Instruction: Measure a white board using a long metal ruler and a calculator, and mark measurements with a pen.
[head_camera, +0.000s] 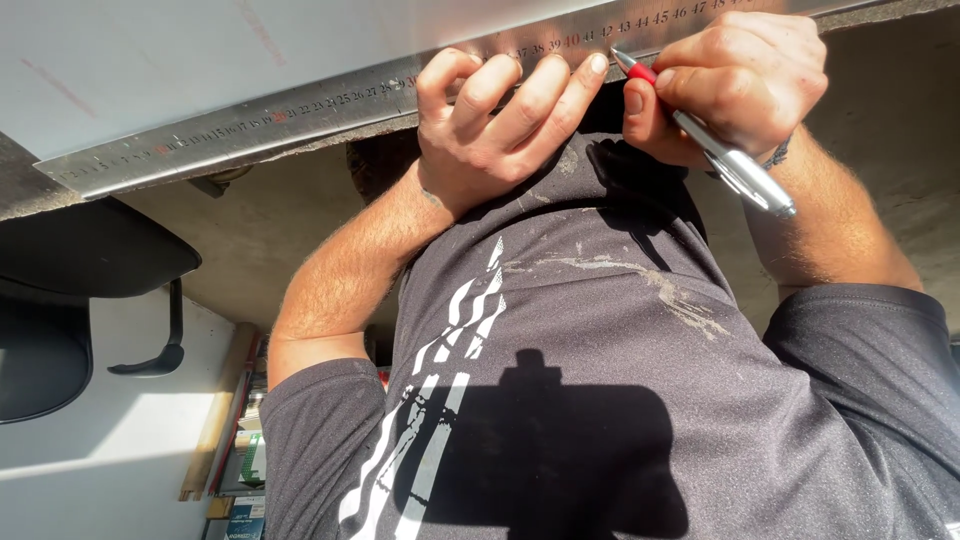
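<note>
A long metal ruler (300, 105) lies along the edge of a pale grey sheet (200, 50) at the top of the view. My left hand (490, 125) presses its fingertips onto the ruler near the middle. My right hand (735, 80) grips a silver pen with a red collar (710, 140), and the pen's tip touches the ruler's edge just right of my left fingertips. My dark grey shirt with white stripes (600, 380) fills the lower part of the view.
A black office chair (70, 300) with an armrest stands at the left over a light floor. A wooden stick (215, 410) and some stacked boxes (245, 460) lie beside my left arm. Bare concrete floor (890, 130) shows at the right.
</note>
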